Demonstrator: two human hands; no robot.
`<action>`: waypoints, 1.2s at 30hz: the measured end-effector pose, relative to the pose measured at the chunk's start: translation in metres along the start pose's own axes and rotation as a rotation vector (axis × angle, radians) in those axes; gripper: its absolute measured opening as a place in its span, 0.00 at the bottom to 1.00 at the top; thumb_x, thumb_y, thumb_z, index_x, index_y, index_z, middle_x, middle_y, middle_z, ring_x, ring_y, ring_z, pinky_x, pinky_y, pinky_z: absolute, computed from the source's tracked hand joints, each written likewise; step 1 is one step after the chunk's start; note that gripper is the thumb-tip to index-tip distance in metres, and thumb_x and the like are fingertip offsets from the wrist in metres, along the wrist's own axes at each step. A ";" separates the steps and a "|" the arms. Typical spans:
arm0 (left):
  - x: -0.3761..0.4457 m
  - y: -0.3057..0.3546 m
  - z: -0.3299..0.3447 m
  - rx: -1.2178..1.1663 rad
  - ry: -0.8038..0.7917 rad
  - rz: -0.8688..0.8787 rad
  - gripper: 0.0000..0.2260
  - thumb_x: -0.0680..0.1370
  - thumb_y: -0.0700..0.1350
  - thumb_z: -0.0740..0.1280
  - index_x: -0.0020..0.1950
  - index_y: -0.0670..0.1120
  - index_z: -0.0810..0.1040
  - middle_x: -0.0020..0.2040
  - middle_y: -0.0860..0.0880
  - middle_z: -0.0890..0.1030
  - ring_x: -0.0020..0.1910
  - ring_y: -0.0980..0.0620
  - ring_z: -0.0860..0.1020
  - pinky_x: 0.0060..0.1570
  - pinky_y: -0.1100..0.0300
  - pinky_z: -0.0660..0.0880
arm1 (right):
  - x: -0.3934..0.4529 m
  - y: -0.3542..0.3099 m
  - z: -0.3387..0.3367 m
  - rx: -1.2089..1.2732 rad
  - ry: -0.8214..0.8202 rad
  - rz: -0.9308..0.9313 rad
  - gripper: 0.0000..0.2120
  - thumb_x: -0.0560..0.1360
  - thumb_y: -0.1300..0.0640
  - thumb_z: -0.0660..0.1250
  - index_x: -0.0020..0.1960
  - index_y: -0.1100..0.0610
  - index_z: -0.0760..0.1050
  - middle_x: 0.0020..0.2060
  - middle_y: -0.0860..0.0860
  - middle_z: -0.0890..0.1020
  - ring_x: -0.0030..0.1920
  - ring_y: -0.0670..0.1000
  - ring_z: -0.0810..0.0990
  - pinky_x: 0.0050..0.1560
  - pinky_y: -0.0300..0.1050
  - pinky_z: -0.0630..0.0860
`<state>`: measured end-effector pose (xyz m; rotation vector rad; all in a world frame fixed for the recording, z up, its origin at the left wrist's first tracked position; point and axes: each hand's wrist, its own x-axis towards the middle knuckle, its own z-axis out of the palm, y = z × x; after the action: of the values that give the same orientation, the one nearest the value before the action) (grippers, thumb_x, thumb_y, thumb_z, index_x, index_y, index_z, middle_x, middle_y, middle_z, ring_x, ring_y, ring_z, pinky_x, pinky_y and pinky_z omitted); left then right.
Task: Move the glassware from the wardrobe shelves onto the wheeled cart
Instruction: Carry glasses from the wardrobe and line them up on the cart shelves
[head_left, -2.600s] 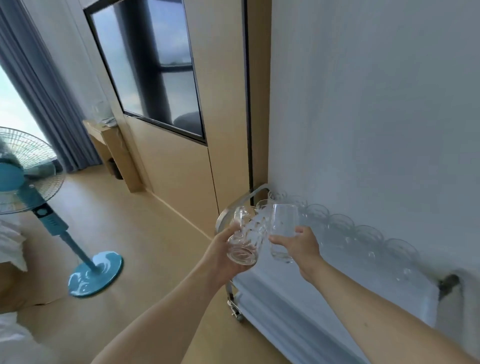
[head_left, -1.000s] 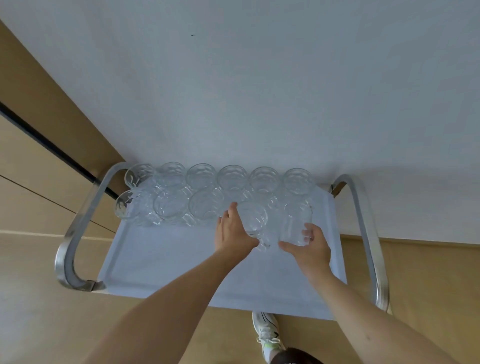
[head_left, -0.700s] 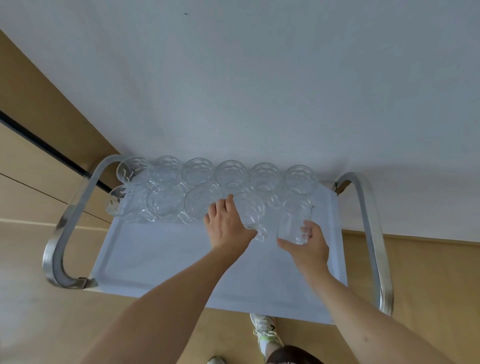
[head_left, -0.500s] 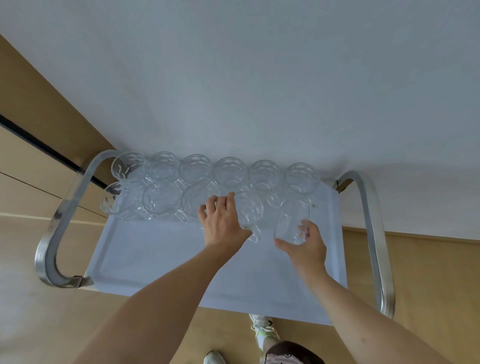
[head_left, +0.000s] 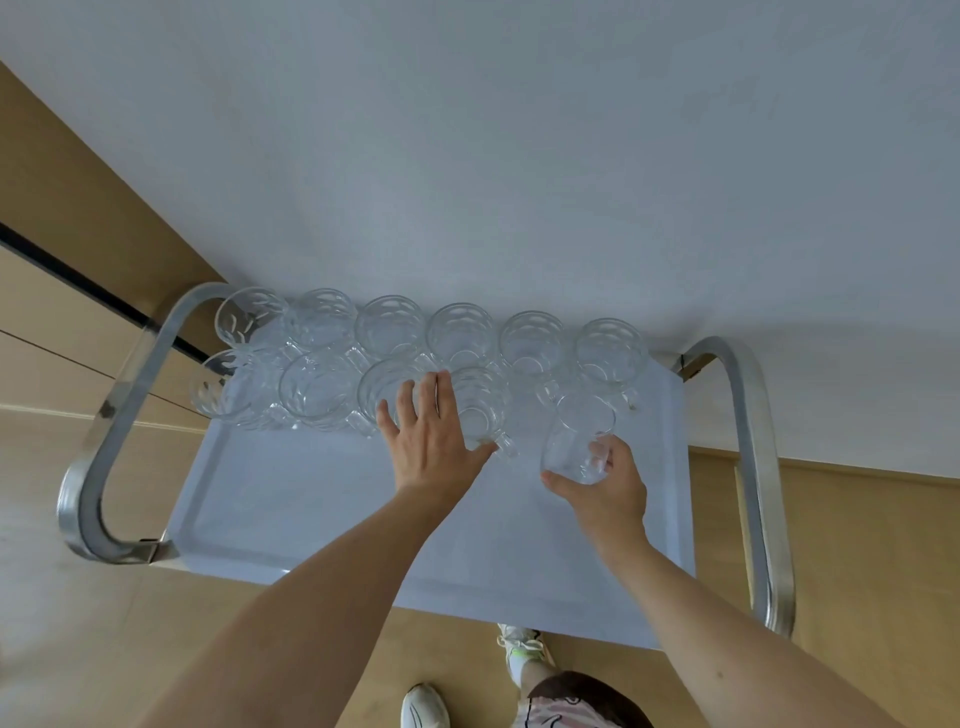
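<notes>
A white wall (head_left: 519, 156) filled the upper view, with wood floor (head_left: 78, 623) below. Against the wall stood the cart (head_left: 311, 509), a pale tray between two curved steel handles (head_left: 104, 441). Two rows of clear glasses (head_left: 389, 327) crowded the tray's far edge, touching or nearly so. The left hand (head_left: 431, 441) lay flat with straight, spread fingers against a handled mug (head_left: 480, 410) in the near row, holding nothing. The right hand (head_left: 602, 488) curled round the lower part of a plain tumbler (head_left: 576, 441), tilted away, at the right end of the near row; whether its base touched the tray was unclear. White shoes (head_left: 426, 706) showed below the cart.
</notes>
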<state>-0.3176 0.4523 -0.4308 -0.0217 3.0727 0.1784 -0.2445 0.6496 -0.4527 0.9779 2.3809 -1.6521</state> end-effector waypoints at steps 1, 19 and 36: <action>0.000 0.001 0.001 0.005 0.005 0.000 0.52 0.67 0.73 0.69 0.80 0.46 0.53 0.75 0.49 0.60 0.75 0.42 0.55 0.74 0.37 0.51 | 0.000 0.000 0.000 0.000 -0.002 -0.001 0.39 0.62 0.52 0.85 0.68 0.51 0.71 0.58 0.46 0.76 0.62 0.50 0.74 0.60 0.43 0.71; -0.014 0.013 -0.030 0.026 -0.139 0.029 0.49 0.74 0.67 0.68 0.82 0.46 0.44 0.82 0.40 0.45 0.80 0.38 0.46 0.76 0.36 0.50 | -0.041 -0.014 -0.009 0.068 0.066 -0.035 0.43 0.62 0.49 0.85 0.72 0.49 0.68 0.60 0.44 0.76 0.62 0.47 0.73 0.59 0.42 0.69; -0.118 -0.073 -0.085 -0.304 0.027 0.377 0.28 0.78 0.54 0.67 0.78 0.56 0.65 0.80 0.50 0.61 0.79 0.45 0.57 0.75 0.45 0.57 | -0.176 -0.031 0.002 0.102 0.187 -0.225 0.44 0.62 0.50 0.85 0.72 0.48 0.68 0.61 0.45 0.77 0.63 0.48 0.74 0.60 0.42 0.70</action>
<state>-0.2038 0.3710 -0.3470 0.5443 3.0101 0.6644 -0.1224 0.5621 -0.3565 0.9483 2.6375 -1.8500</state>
